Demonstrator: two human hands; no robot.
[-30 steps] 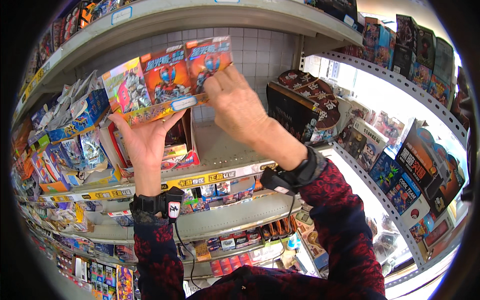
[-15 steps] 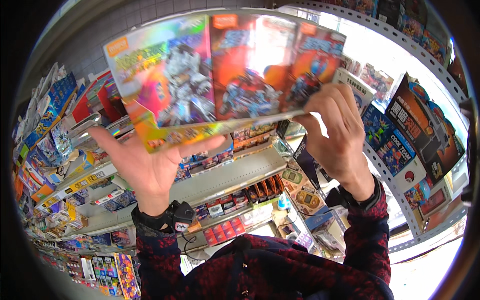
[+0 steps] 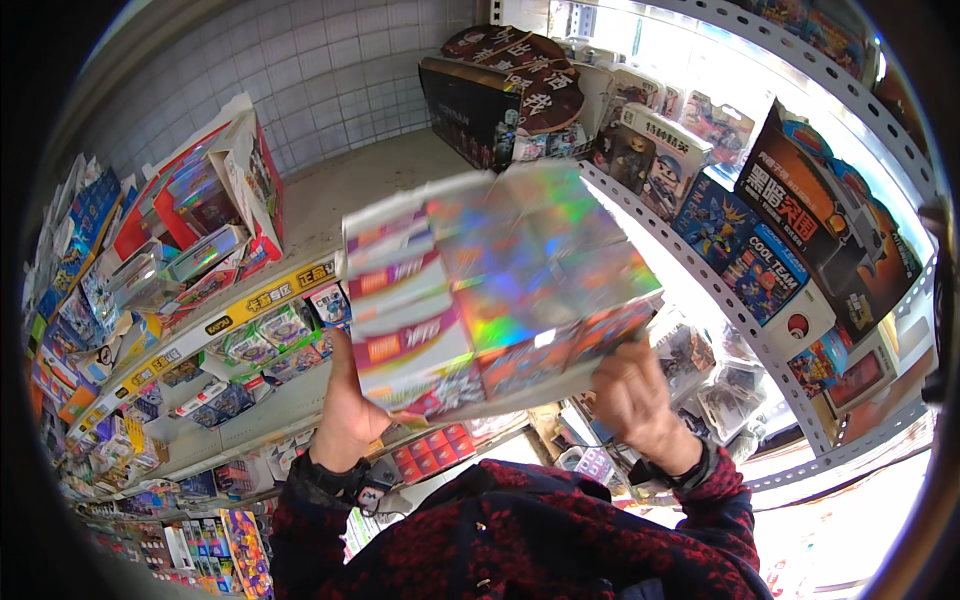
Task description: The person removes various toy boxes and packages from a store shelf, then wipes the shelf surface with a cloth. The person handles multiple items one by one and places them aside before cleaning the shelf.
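Note:
A display box of small toy boxes [image 3: 540,260] is tilted in front of me, its shiny tops catching rainbow glare. White, purple and orange packs line its left side. My left hand [image 3: 350,405] grips the lower left corner, thumb up along the side and fingers hidden underneath. At the lower right corner my right hand [image 3: 635,395] holds on with curled fingers, slightly blurred by motion.
Behind the box runs a pale shelf top [image 3: 350,175] against a tiled wall. A red open carton [image 3: 205,205] stands left, a black box [image 3: 465,115] at the back. Boxed figures [image 3: 645,155] and a perforated metal shelf edge [image 3: 745,355] lie right.
The display box has come down and tipped, so its tops show instead of its printed fronts. My left hand, spread open before, now grips the left corner; my right hand has moved lower.

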